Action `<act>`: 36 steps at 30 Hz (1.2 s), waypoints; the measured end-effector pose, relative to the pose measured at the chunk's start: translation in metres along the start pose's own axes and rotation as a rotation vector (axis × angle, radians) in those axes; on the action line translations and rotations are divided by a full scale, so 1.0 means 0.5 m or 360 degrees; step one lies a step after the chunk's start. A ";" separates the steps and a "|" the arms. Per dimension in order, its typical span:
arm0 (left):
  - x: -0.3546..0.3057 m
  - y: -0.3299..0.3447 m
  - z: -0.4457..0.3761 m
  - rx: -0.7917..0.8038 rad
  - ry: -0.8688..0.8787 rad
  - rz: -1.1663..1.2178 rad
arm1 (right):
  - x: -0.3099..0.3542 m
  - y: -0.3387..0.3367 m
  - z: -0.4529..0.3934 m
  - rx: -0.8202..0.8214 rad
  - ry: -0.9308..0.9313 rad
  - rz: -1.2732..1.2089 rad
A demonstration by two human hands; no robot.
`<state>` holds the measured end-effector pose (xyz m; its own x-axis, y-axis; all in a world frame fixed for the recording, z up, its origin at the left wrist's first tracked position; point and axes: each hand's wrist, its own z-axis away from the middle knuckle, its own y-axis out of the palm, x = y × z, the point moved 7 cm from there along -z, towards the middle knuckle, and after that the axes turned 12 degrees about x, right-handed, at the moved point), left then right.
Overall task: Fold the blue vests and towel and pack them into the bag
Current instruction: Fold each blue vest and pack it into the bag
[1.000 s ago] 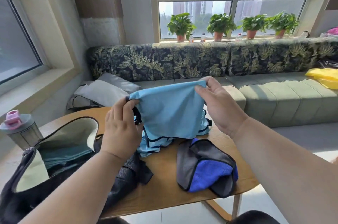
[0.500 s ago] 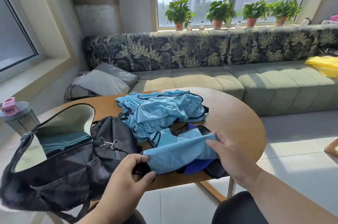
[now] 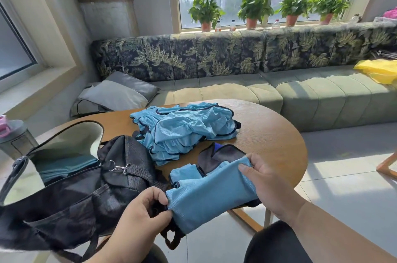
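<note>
Over the table (image 3: 268, 133) edge, two hands' fingers (image 3: 247, 169) pinch one folded vest (image 3: 210, 200); perhaps several vests (image 3: 182, 129) piled behind.

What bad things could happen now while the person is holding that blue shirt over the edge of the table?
1. The folded vest is pinched only at its two ends by the left hand and right hand, partly past the table edge, so its middle might sag and the fold come undone.
2. The bag slumps over the near edge; pushing the vest in could possibly tip it off.
3. The dark towel lies under the vest and might get dragged along.
</note>
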<state>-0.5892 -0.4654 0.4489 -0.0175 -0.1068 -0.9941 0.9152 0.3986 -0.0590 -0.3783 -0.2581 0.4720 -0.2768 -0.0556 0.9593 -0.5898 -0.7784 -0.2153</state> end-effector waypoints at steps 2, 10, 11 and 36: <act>0.000 -0.012 0.004 -0.0050 -0.0017 0.0068 | 0.006 0.001 -0.001 0.0012 -0.0028 -0.0044; -0.026 -0.047 -0.053 -0.0140 -0.0183 -0.0119 | 0.041 0.005 -0.039 -0.0074 0.0009 0.0002; -0.023 -0.045 -0.066 -0.0153 -0.0213 -0.0167 | 0.039 0.004 -0.047 -0.0087 0.0035 0.0013; 0.022 0.067 -0.134 0.0032 -0.0107 -0.1901 | -0.113 -0.004 -0.096 -0.0177 0.0591 0.0752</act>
<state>-0.5858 -0.3924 0.4300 -0.8406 -0.4477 -0.3049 0.3406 0.0008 -0.9402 -0.3979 -0.2233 0.4096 -0.7620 -0.1414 0.6320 -0.4090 -0.6516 -0.6389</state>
